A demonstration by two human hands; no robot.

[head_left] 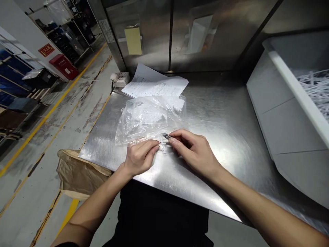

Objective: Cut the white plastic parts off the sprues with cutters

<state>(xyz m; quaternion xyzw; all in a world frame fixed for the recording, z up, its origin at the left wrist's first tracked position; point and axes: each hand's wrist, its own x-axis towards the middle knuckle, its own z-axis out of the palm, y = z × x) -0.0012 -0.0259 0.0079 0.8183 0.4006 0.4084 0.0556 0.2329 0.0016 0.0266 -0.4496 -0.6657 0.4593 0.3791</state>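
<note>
A clear plastic bag [149, 118] with small white parts inside lies on the steel table [218, 113]. In front of it, my left hand [140, 157] pinches a small white plastic part [162, 144] against the table. My right hand [194, 149] meets it from the right, holding a small dark metal tool [167, 136] whose tip touches the same part. The fingers of both hands are closed, and they hide most of the part.
Printed papers [154, 84] lie behind the bag, beside a white power socket [120, 79]. A large grey bin [290, 113] holding white plastic pieces stands at the right. A brown paper bag [77, 173] hangs off the table's left edge. Aisle floor and shelving lie left.
</note>
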